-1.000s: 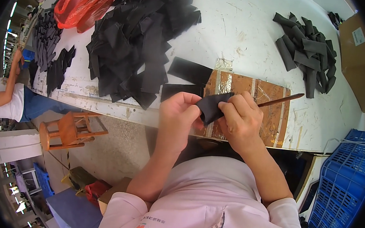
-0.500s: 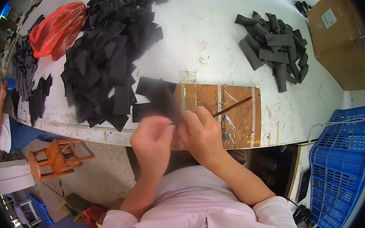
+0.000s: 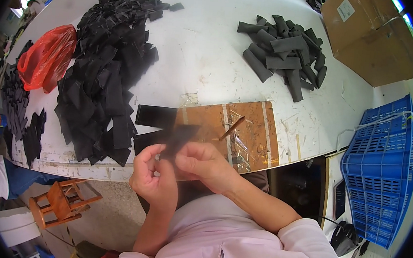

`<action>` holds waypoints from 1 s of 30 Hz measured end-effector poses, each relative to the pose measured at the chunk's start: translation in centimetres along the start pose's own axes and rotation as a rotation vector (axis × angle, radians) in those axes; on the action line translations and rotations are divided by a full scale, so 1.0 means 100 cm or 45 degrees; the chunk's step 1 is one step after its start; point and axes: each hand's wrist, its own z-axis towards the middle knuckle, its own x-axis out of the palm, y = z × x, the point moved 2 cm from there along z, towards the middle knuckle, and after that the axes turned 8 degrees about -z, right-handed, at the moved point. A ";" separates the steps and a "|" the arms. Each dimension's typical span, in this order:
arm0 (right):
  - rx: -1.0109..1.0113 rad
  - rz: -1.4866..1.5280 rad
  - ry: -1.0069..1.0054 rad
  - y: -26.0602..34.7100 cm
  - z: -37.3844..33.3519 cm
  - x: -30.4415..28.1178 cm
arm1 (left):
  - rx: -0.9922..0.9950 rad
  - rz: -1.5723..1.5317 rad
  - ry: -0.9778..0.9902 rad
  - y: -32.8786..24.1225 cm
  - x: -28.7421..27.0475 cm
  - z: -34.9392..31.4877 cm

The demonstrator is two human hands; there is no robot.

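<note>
A dark strip of cloth-like material, smeared by motion, is held up between my two hands. My left hand pinches its lower end, fingers curled. My right hand closes on the same strip from the right, thumb against it. Past the right knuckles a thin brown stick points up over the board; whether that hand holds it I cannot tell. Under and beyond the hands lies a brown board with clear tape bands. Two flat black strips, a farther one and a nearer one, lie at its left edge.
A large heap of flat black strips covers the table's left, beside a red plastic bag. Rolled dark pieces are piled at the far right. A cardboard box, blue crate and wooden stool stand around the table.
The view has shifted a little. The dark strip stands more upright between my hands, and my left fingers show more openly around it. The brown stick has turned steeper.
</note>
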 end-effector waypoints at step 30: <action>-0.248 -0.513 -0.231 0.120 -0.035 -0.021 | -1.704 -2.562 0.750 -0.035 0.075 0.051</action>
